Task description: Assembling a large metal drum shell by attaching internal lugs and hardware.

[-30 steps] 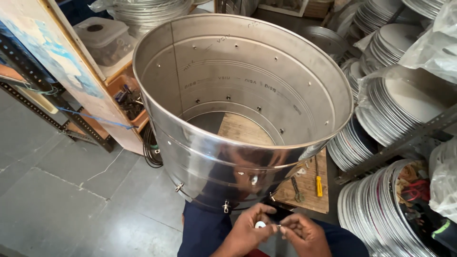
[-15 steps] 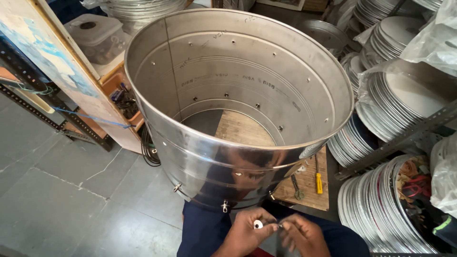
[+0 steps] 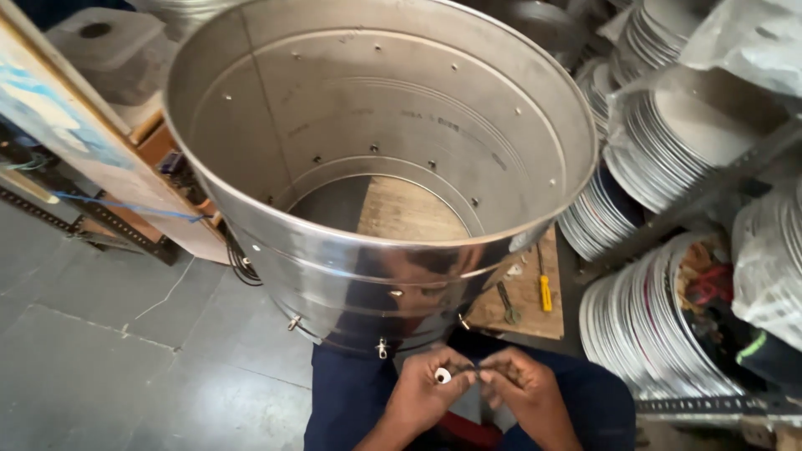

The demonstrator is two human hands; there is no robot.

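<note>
I see a small white round part (image 3: 443, 376) pinched at the fingertips of my left hand (image 3: 426, 392), low in the near middle of the view, just in front of the big drum. The fingers of that hand are curled closed on the part. My right hand (image 3: 520, 391) sits just beside it, fingertips meeting those of the left; its fingers are drawn together on something thin and dark between the two hands, too small for me to make out. Both hands rest over my lap in dark blue trousers (image 3: 351, 401). Directly beyond them stands a large steel drum (image 3: 276, 108), open at the top, with rows of small fasteners through its wall and little clips near its lower edge. It has no bottom: through it I see the wooden table (image 3: 409, 213) under it. On the table, right of the drum, lie a yellow-handled screwdriver (image 3: 545, 292) and pliers (image 3: 507, 305). Stacks of steel plates (image 3: 668, 150) fill shelves on the right. Grey floor tiles (image 3: 100, 359) spread to the left.
</note>
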